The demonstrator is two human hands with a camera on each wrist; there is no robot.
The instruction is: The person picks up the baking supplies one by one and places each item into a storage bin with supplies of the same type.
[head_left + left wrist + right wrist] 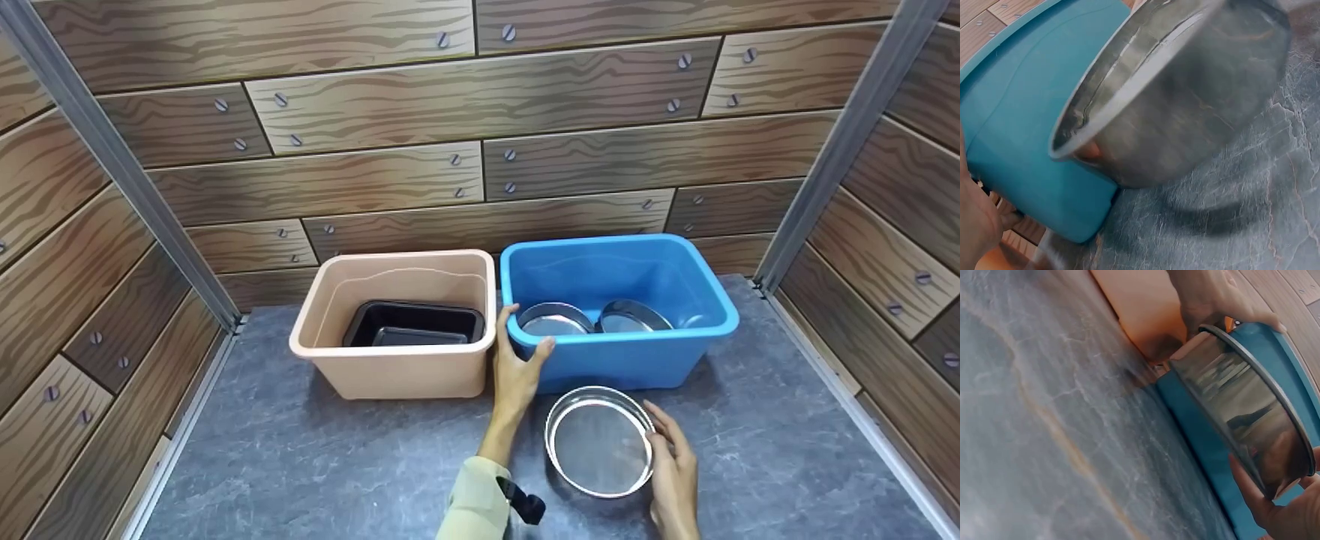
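Note:
My right hand (675, 465) holds a round metal cake tin (600, 450) by its right side, thumb and fingers around the wall. Raised over the tabletop, it stands just in front of the blue bin (622, 364). In the right wrist view, the tin's shiny side wall (1241, 405) faces the camera, with fingers at its lower end. My left hand (516, 379) grips the blue bin's front left corner, with the thumb on the front and fingers along the left rim. Two more round tins lie inside this bin, the left tin (555, 322) beside the right tin (630, 319).
A peach bin (412, 375) stands left of the blue one, with a black rectangular baking pan (412, 313) inside. Both bins rest on a grey marbled tabletop (337, 465). Wood-patterned walls (375, 172) enclose the back and sides.

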